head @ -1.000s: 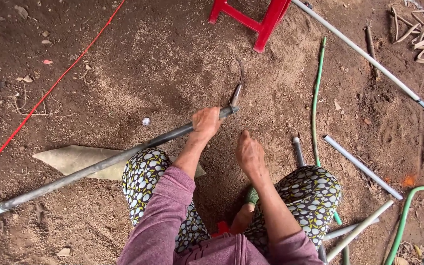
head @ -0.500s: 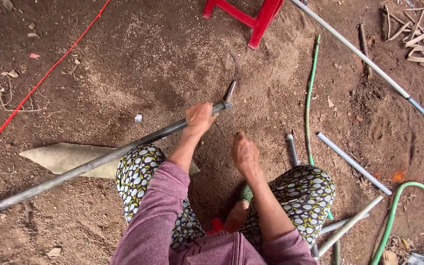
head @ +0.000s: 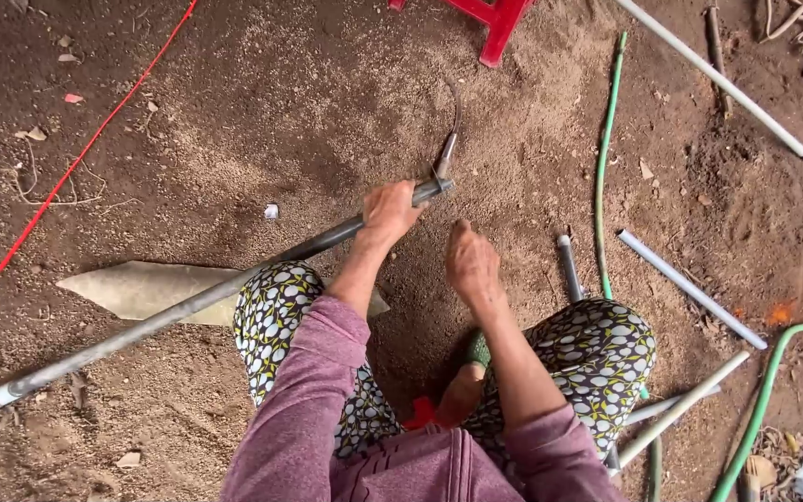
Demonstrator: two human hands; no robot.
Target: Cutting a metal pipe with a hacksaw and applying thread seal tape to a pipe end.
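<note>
Gripping a long grey pipe (head: 188,311), the left hand (head: 388,212) hides its shaft; the right hand (head: 472,265) hangs loose, empty.

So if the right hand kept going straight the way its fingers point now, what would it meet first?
The right hand is open, fingers aimed up-frame toward the far end of the long grey pipe that the left hand grips. It would probably meet that pipe's tip and the thin wire there first, or bare dirt just beside them; depth is unclear.

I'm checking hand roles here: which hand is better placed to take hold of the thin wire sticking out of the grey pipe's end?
Right, probably. The right hand is free, hovering near the pipe's end, while the left hand grips the grey pipe just behind the wire.
</note>
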